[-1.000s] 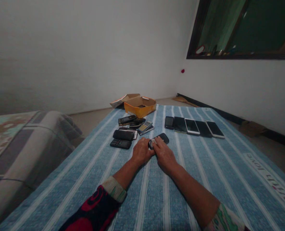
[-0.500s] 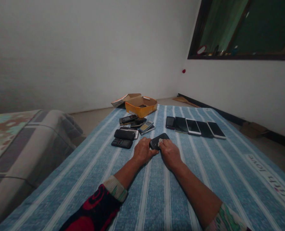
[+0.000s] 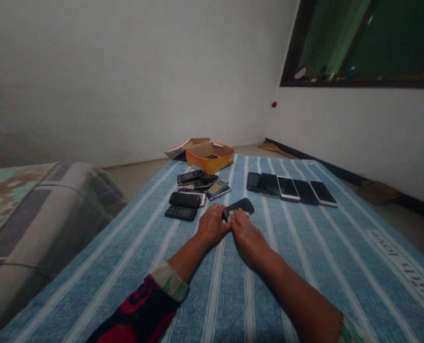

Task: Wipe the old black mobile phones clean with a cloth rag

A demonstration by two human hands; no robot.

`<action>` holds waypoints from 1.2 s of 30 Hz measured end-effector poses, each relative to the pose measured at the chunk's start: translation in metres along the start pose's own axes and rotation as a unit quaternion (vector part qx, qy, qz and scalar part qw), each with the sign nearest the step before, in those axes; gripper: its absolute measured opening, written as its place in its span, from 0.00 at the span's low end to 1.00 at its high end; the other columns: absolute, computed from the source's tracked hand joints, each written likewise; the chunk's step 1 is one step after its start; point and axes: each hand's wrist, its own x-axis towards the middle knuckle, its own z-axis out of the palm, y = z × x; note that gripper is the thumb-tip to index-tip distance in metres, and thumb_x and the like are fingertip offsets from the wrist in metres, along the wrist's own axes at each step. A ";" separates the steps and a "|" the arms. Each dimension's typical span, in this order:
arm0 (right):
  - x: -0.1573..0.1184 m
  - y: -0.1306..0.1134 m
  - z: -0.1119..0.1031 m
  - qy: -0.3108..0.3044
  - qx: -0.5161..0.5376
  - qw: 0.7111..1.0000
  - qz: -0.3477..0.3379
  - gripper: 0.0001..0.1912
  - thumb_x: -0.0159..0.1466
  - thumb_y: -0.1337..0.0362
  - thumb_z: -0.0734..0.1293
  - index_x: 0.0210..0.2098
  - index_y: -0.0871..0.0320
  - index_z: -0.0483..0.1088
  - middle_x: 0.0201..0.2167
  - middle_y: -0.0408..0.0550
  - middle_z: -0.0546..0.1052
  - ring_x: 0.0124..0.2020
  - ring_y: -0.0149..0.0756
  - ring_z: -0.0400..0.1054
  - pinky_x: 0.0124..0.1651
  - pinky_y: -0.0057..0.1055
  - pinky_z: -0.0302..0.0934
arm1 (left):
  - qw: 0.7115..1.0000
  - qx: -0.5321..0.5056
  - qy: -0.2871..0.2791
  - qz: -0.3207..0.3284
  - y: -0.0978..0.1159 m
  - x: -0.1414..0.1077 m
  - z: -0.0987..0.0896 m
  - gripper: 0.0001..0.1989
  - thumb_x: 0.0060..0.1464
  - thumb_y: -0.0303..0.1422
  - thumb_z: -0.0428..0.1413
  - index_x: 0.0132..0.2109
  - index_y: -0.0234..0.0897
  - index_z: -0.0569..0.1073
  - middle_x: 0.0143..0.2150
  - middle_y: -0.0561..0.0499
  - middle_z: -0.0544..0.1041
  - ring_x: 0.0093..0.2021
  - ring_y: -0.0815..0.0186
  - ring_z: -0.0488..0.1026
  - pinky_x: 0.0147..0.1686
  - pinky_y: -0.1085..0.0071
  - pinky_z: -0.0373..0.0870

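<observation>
A black mobile phone (image 3: pixel 245 205) lies on the striped cloth in front of me. My left hand (image 3: pixel 212 225) grips its left end, thumb on the near side. Under the fingers of my right hand (image 3: pixel 247 233) a small white piece of tissue or cloth (image 3: pixel 231 216) is pressed against the phone's near left part; only its edges show. Left of my hands sit a black keypad phone (image 3: pixel 180 213) and a dark phone or case (image 3: pixel 184 199). Just beyond them is a silver-blue keypad phone (image 3: pixel 217 188) resting on another phone.
An orange box (image 3: pixel 212 165) with something dark inside stands at the far end, its lid (image 3: pixel 188 146) beside it. More old phones (image 3: pixel 191 176) are piled before the box. On the right, several phones, among them a white one (image 3: pixel 288 187), form a row. A covered bed (image 3: pixel 68 209) is at left.
My right hand has moved with the white piece toward the phone's near left end, its fingers now flatter. More of the phone's right part shows. My left hand keeps its hold.
</observation>
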 end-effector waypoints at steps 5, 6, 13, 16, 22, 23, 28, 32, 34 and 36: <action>0.011 0.023 -0.003 0.023 -0.027 0.999 0.005 0.21 0.66 0.75 0.57 0.56 0.62 0.68 0.58 0.60 0.70 0.64 0.45 0.59 0.61 0.42 0.61 | 1.000 -0.001 -0.012 -0.013 0.000 0.001 0.000 0.13 0.49 0.41 0.63 0.38 0.37 0.73 0.37 0.49 0.72 0.42 0.58 0.71 0.39 0.68 0.65; 0.013 0.027 -0.003 0.031 -0.033 0.999 0.017 0.20 0.66 0.74 0.57 0.55 0.61 0.69 0.58 0.58 0.71 0.63 0.44 0.60 0.61 0.41 0.61 | 1.000 -0.002 -0.015 -0.013 -0.001 0.002 0.000 0.15 0.47 0.41 0.64 0.39 0.37 0.73 0.37 0.49 0.72 0.42 0.58 0.71 0.38 0.68 0.65; 0.018 0.019 0.002 0.080 -0.036 0.996 0.020 0.16 0.67 0.71 0.61 0.52 0.57 0.72 0.54 0.55 0.74 0.61 0.44 0.62 0.60 0.42 0.61 | 1.000 0.000 -0.013 -0.007 -0.001 0.001 -0.001 0.11 0.50 0.37 0.62 0.39 0.38 0.73 0.37 0.50 0.72 0.41 0.59 0.71 0.39 0.68 0.65; 0.021 0.013 0.004 0.083 -0.033 0.996 -0.011 0.15 0.67 0.71 0.62 0.51 0.58 0.72 0.54 0.55 0.74 0.60 0.43 0.64 0.62 0.42 0.59 | 1.000 0.002 -0.005 0.000 0.000 0.001 -0.002 0.07 0.52 0.35 0.60 0.38 0.38 0.72 0.37 0.50 0.72 0.41 0.61 0.71 0.40 0.69 0.65; 0.020 0.022 0.006 0.086 -0.056 0.992 0.071 0.18 0.68 0.73 0.57 0.55 0.62 0.70 0.55 0.59 0.73 0.59 0.45 0.64 0.61 0.44 0.60 | 1.000 0.006 -0.022 -0.013 0.001 0.001 -0.005 0.16 0.46 0.40 0.65 0.39 0.37 0.73 0.37 0.50 0.72 0.41 0.58 0.71 0.39 0.68 0.65; 0.019 0.021 0.008 0.084 -0.056 0.993 0.067 0.19 0.68 0.73 0.57 0.55 0.61 0.69 0.55 0.59 0.73 0.60 0.45 0.64 0.61 0.44 0.59 | 1.000 0.006 -0.019 -0.012 0.002 0.001 -0.005 0.15 0.46 0.40 0.65 0.39 0.37 0.73 0.37 0.50 0.72 0.41 0.59 0.71 0.38 0.68 0.65; 0.023 0.010 0.007 0.072 -0.058 0.995 0.028 0.17 0.67 0.72 0.61 0.53 0.62 0.71 0.55 0.59 0.73 0.59 0.45 0.65 0.62 0.42 0.58 | 1.000 0.008 -0.008 -0.001 0.002 0.001 -0.005 0.09 0.51 0.36 0.61 0.37 0.37 0.72 0.37 0.49 0.72 0.40 0.60 0.71 0.39 0.69 0.65; 0.026 0.016 0.000 0.062 -0.066 0.991 0.099 0.17 0.67 0.73 0.60 0.54 0.65 0.70 0.55 0.61 0.73 0.58 0.46 0.66 0.60 0.40 0.61 | 1.000 0.007 -0.018 -0.013 0.002 0.001 -0.006 0.15 0.46 0.40 0.65 0.39 0.37 0.73 0.37 0.49 0.72 0.42 0.58 0.71 0.39 0.68 0.65; 0.025 0.017 0.001 0.063 -0.067 0.989 0.112 0.18 0.67 0.73 0.60 0.55 0.65 0.69 0.55 0.62 0.72 0.59 0.46 0.65 0.60 0.42 0.61 | 1.000 0.005 -0.020 -0.015 0.001 0.002 -0.005 0.16 0.45 0.40 0.65 0.39 0.37 0.73 0.37 0.49 0.72 0.41 0.58 0.71 0.38 0.68 0.65; 0.023 0.014 0.005 0.067 -0.064 0.992 0.080 0.18 0.67 0.73 0.60 0.55 0.63 0.69 0.56 0.61 0.72 0.59 0.46 0.64 0.61 0.44 0.60 | 1.000 0.004 -0.013 -0.008 0.001 0.002 -0.004 0.13 0.48 0.38 0.63 0.38 0.37 0.73 0.36 0.50 0.72 0.40 0.59 0.71 0.38 0.68 0.65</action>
